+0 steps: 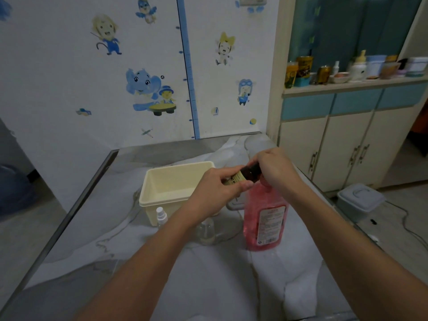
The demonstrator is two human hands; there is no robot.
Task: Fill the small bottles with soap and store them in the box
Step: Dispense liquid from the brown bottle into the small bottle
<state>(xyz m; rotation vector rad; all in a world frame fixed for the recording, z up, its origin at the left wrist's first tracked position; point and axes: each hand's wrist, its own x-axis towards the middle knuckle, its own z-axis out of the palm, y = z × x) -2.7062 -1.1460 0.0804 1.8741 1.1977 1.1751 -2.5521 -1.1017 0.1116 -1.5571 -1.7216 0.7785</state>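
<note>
Left hand (215,193) holds dark bottle (249,174); right hand (276,169) apparently grips its top

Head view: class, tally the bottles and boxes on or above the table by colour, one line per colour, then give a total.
Dark brown bottle: 1
Clear bottles: 2, the spray bottle and the rounded bottle
Pink soap bottle: 1
Cream box: 1
Total: 5
Not counted: a grey thing, mostly hidden.
</note>
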